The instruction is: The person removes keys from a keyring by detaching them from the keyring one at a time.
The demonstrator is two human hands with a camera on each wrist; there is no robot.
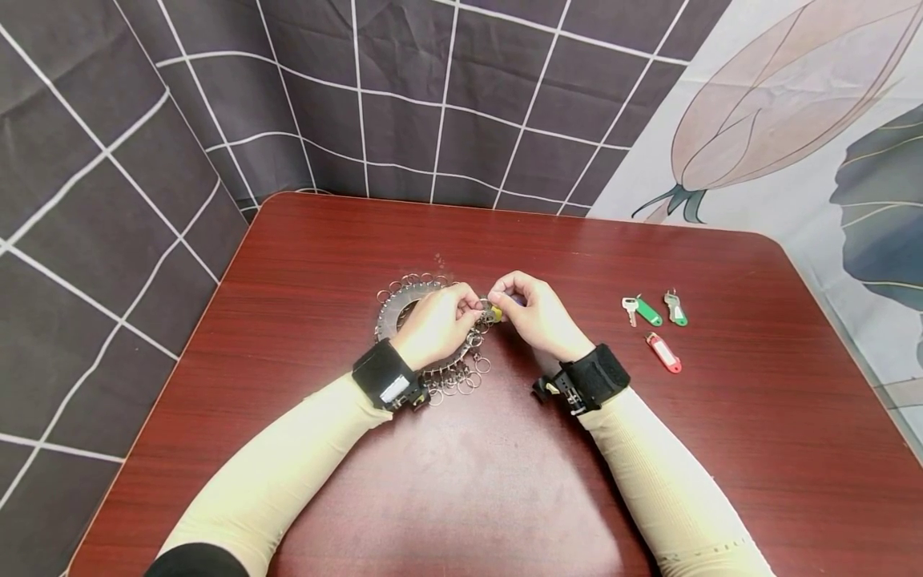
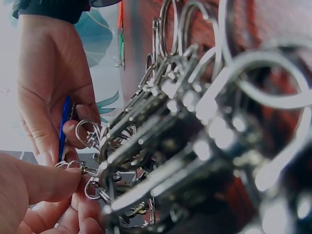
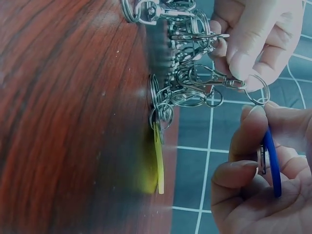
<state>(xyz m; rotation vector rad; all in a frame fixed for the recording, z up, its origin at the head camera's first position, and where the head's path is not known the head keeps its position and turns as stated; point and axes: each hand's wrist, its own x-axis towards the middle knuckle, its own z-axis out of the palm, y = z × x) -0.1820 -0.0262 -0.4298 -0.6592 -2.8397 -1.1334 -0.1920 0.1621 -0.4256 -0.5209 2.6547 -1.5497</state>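
A round metal holder (image 1: 392,308) hung with several split rings and clasps lies on the dark red table (image 1: 346,240). My left hand (image 1: 472,311) rests over its right side and pinches one clasp with its ring (image 3: 253,87) between thumb and fingers. My right hand (image 1: 502,298) meets it from the right, pinching a blue key tag (image 3: 272,163) close to that ring. A yellow tag (image 3: 159,163) hangs from the holder just below the clasp. In the left wrist view the left fingers (image 2: 44,183) hold the clasp (image 2: 83,168), with the blue tag (image 2: 65,122) behind it.
To the right of my hands lie three loose keys: one with a green tag (image 1: 647,311), another green-tagged key (image 1: 675,308) and one with a red tag (image 1: 664,353). A grid-patterned cloth (image 1: 404,96) hangs behind the table.
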